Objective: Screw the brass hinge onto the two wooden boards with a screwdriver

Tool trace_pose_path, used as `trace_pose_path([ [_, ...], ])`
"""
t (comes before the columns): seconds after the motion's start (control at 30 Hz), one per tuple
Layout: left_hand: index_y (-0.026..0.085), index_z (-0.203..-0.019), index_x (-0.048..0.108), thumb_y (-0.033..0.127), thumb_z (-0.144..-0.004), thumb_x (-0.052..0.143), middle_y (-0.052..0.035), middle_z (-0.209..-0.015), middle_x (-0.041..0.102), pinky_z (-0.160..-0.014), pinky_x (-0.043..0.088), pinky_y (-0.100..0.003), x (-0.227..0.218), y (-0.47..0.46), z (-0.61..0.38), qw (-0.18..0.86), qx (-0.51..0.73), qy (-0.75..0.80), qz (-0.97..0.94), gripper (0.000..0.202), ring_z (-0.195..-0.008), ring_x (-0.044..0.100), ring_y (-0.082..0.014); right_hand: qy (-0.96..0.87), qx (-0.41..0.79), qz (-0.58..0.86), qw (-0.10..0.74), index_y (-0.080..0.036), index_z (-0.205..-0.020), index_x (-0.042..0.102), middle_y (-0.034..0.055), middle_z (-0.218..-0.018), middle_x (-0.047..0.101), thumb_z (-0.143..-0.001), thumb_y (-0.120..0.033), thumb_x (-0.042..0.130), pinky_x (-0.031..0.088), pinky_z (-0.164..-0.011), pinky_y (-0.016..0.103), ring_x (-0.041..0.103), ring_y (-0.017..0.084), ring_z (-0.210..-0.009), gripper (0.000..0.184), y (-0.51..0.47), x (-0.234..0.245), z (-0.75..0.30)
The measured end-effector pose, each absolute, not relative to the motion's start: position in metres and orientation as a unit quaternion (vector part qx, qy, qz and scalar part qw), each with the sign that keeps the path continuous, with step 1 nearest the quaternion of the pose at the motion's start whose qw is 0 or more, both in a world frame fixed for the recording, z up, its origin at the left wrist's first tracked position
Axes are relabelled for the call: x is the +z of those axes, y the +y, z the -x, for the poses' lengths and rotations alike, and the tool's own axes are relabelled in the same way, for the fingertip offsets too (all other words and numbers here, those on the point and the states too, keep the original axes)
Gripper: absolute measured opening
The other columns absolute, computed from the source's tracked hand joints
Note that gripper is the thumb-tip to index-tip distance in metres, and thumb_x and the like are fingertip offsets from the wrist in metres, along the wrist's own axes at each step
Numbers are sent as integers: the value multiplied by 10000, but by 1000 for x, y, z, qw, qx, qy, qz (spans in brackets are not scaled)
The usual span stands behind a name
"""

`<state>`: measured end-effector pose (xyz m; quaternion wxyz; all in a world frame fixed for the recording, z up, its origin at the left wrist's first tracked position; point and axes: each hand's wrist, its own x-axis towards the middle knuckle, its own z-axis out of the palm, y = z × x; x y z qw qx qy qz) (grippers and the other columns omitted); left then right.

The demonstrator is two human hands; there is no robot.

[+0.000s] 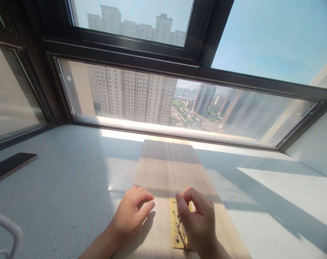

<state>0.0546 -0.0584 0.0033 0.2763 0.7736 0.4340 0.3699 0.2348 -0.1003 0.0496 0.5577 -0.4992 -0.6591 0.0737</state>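
Two pale wooden boards (pixel 155 169) lie side by side with a thin seam between them. A brass hinge (pixel 174 230) lies over the seam, with several screw holes along its visible left leaf. Small metal pieces, apparently screws, rest on it. My right hand (pixel 198 219) is over the hinge's right side with thumb and forefinger pinched together; what they hold, if anything, is hidden. On the left board rests my left hand (pixel 133 212), left of the hinge, its thumb and curved fingers apart and nothing between them.
The boards lie on a speckled white sill (pixel 79 187) and reach toward the dark window frame (pixel 141 129). A dark flat slab, perhaps a phone (pixel 9 165), lies at the far left. A white curved tube (pixel 9 226) enters at the lower left.
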Motion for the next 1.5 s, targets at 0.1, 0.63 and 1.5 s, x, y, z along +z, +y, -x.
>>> trace_pose_path([
  [0.1,231,-791,638,220,-855,538,-23,-815,656,-788,437,-373,3,-58,-55,276,371,433,-774,120,-850,571,-204,-681,38,549,482,-223,-570,246,-55,-483,270,-870,-289,479,220,-464,253,305,92,-438,385,-98,55,-238],
  [0.63,219,-784,644,246,-859,538,-16,-799,650,-786,418,-349,3,-58,-55,277,363,438,-774,133,-843,565,-200,-730,-134,641,195,-206,-580,390,-44,-445,440,-905,-401,448,128,-477,271,407,109,-411,384,-111,80,-240],
  [1.5,216,-779,648,252,-853,532,-19,-815,661,-799,417,-353,6,-59,-55,284,357,444,-771,142,-860,569,-207,-792,3,610,35,-239,-852,452,-8,-664,611,-944,-357,351,213,-489,294,594,211,-577,180,-125,104,-258],
])
